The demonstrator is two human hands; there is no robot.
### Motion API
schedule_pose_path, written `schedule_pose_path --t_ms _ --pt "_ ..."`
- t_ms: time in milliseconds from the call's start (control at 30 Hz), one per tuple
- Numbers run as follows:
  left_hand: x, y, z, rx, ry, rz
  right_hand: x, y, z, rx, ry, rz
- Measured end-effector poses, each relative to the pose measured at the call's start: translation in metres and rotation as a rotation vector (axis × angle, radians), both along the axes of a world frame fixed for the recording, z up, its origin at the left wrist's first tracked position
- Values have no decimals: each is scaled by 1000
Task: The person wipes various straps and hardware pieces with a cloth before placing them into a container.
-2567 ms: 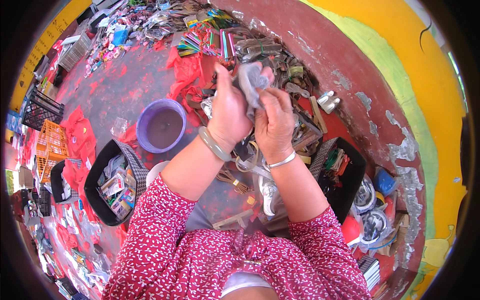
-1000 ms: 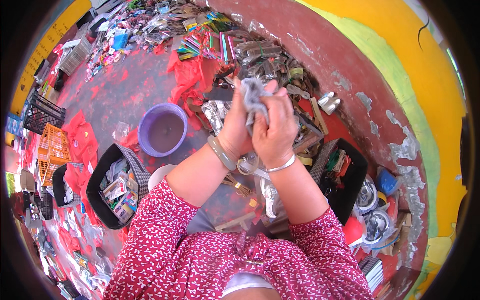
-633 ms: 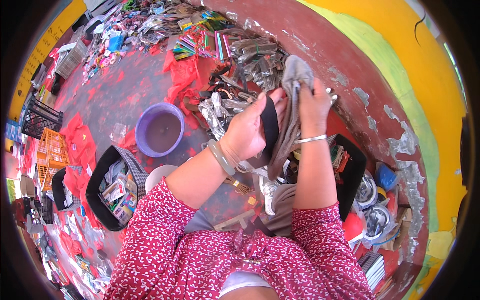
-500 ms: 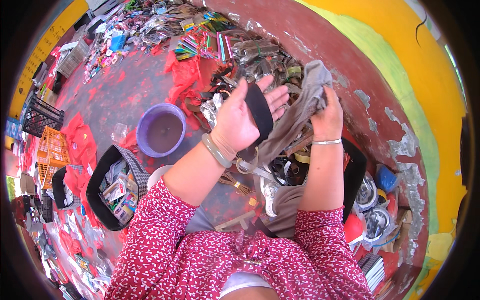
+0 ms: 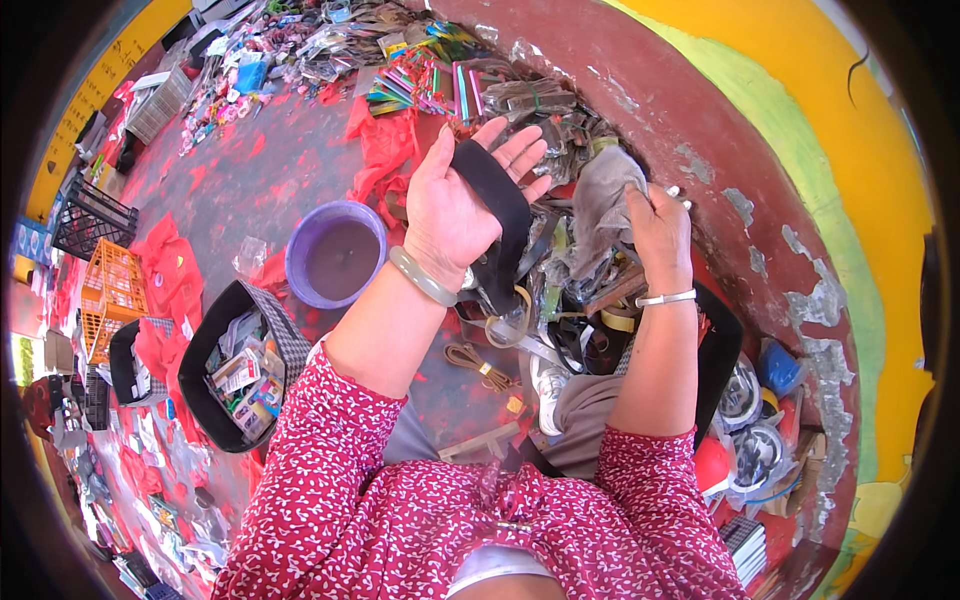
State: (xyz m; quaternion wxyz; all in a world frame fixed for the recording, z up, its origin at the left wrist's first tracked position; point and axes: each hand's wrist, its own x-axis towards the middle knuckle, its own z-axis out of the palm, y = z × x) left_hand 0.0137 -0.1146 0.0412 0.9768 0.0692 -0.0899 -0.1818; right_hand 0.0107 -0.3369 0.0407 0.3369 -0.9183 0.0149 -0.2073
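Note:
My left hand is palm up with its fingers stretched out. A wide black strap lies across that palm, and its lower end hangs down past the wrist. To the right, my right hand pinches a grey-brown cloth that droops from its fingers. A small whitish piece shows at the far side of that hand; I cannot make out what it is. Below both hands, straps, bands and clear plastic lie in a tangle beside a black-rimmed bin, partly hidden by my right forearm.
On the left stand a purple basin of murky liquid, a black-rimmed box of small packets, and an orange crate. Coiled cord lies near my legs. Heaped goods line the peeling wall; wrapped round items sit right.
My left hand has shifted left and up, with the black strap lying across it. The cloth in my right hand has swung away from the left hand and now hangs bunched.

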Motion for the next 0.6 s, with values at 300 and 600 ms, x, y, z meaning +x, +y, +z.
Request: schedule_pose_path --t_ms 300,600 --pt "4 -1 -10 40 29 -11 -10 3 16 -4 178 57" --pt "0 -18 -19 154 87 -56 -8 1 9 1408 328 356"
